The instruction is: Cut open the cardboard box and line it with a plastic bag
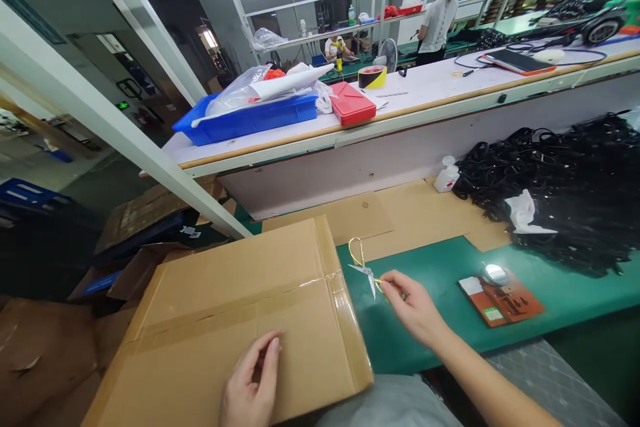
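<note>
A taped cardboard box (295,320) fills the lower left, closed, with clear tape along its top seam and right edge. Over its top, my left hand (253,380) has its fingers curled and its thumb and forefinger drawn together; anything between their tips is too small to make out. My right hand (413,307), just beyond the box's right edge, pinches one handle of small gold-handled scissors (369,271). Their blades are spread apart above the green table mat (425,267).
An orange-brown printed packet (500,300) with a round shiny piece lies at right. Behind it are a white bottle (447,175) and a heap of black cables (565,180). A raised shelf holds a blue tray (255,117) and red box (353,104). A white post (165,153) rises at left.
</note>
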Demonstrator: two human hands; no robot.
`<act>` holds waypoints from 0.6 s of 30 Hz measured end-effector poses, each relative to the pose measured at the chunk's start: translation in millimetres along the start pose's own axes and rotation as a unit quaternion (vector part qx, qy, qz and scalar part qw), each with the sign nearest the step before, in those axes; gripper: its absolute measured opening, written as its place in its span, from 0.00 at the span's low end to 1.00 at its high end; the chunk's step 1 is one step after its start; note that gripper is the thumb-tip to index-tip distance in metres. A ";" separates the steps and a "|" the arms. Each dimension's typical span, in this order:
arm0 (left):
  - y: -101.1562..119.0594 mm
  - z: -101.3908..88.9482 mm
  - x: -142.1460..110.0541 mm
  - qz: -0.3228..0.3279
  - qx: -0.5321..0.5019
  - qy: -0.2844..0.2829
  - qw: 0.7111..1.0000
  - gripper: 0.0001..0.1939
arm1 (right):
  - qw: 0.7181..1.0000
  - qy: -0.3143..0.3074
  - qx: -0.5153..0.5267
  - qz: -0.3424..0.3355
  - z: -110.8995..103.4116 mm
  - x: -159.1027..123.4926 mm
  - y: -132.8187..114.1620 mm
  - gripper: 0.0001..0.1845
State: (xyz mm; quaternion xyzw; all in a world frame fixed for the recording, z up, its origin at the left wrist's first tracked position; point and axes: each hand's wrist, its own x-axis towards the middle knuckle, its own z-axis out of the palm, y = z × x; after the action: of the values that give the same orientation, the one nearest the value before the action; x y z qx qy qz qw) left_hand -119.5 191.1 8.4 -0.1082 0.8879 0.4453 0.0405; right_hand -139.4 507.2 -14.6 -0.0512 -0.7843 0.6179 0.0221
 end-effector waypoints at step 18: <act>10.4 8.6 4.2 0.022 0.035 0.083 0.996 0.25 | 0.968 -0.115 -0.154 -0.159 -16.4 39.7 5.7 0.15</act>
State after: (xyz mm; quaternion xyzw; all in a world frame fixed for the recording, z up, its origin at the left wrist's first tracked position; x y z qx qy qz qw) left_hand -126.2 203.3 10.7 -0.1236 0.9054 0.4043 -0.0395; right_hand -177.0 528.6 -17.4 0.1424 -0.8653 0.4801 0.0218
